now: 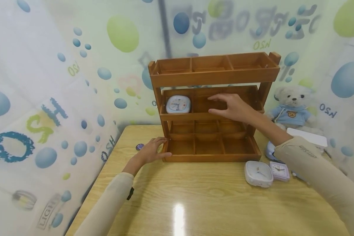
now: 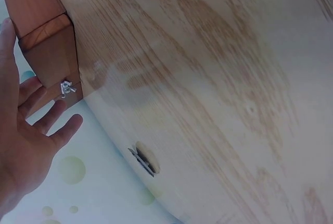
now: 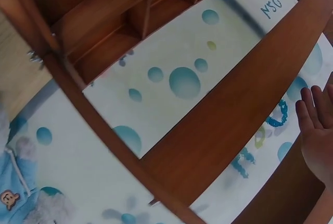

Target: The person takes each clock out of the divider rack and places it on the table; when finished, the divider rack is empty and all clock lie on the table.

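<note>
A brown wooden three-tier shelf (image 1: 215, 77) stands at the back of the table. In its middle tier, at the left end, sits a pale blue alarm clock (image 1: 178, 104). My right hand (image 1: 230, 105) is in front of that tier, right of the clock, thumb and fingers spread apart and nothing between them. The right wrist view shows the same hand (image 3: 318, 135) beside a wooden board of the shelf. My left hand (image 1: 152, 150) is at the shelf's lower left corner, fingers extended along its side. In the left wrist view its fingers lie close by a wing nut (image 2: 67, 87).
Right of the shelf are a white clock (image 1: 258, 174), a small lilac clock (image 1: 279, 171) and other items partly hidden by my right arm. A white teddy bear (image 1: 293, 106) in blue sits behind them. A small purple round object (image 1: 139, 147) lies left of the shelf.
</note>
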Tool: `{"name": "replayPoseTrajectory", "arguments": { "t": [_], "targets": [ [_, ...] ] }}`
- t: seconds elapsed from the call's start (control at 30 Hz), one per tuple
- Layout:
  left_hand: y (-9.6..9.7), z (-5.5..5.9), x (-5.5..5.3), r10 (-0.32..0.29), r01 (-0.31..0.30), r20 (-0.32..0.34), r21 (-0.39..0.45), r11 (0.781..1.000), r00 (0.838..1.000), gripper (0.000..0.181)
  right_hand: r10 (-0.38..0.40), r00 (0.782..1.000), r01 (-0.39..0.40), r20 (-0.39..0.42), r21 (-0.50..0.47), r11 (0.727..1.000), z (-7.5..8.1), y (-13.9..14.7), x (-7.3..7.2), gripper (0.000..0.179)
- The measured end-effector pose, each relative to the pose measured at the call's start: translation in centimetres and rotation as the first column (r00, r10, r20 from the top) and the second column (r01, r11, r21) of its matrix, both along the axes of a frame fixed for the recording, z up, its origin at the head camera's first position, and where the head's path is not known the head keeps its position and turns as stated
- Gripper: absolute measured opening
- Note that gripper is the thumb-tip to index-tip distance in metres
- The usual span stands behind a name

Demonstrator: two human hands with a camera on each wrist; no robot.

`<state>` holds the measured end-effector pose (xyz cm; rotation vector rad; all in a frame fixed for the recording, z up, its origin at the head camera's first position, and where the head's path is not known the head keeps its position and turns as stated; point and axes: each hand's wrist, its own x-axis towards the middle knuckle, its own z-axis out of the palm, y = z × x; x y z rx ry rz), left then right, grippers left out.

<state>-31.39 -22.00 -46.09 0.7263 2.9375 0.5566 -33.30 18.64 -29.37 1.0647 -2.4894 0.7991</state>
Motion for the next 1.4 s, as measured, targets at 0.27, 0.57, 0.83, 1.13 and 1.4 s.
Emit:
{"name": "replayPoseTrajectory", "arguments": {
  "t": [0.27,0.57,0.83,1.13,1.4],
  "targets": [
    [0.2,0.1,0.1,0.000,0.000,-0.006,0.002,1.000,1.000,0.091,0.012,1.000,-0.013,0.025,0.017,1.000,0.6,-2.9,-1.8,0.051],
    [0.0,-0.1,-0.1,0.015,-0.015,-0.001,-0.001,1.000,1.000,0.092,0.035,0.999,-0.035,0.001,0.039,0.999,1.1,-6.4,-3.7,0.048],
    [0.0,0.1,0.1,0.005,-0.005,0.000,0.013,1.000,1.000,0.088,0.054,0.998,-0.056,0.024,0.086,0.995,1.2,-9.0,-5.2,0.050],
    [0.1,0.1,0.2,0.008,-0.008,0.006,0.015,1.000,1.000,0.090,0.032,0.997,-0.047,0.077,0.205,0.978,1.2,-10.3,-5.9,0.050],
    [0.0,0.0,0.2,0.009,-0.009,-0.005,0.017,1.000,1.000,0.090,0.012,0.994,-0.043,0.113,0.277,0.960,1.3,-10.6,-6.2,0.052]
  ]
}}
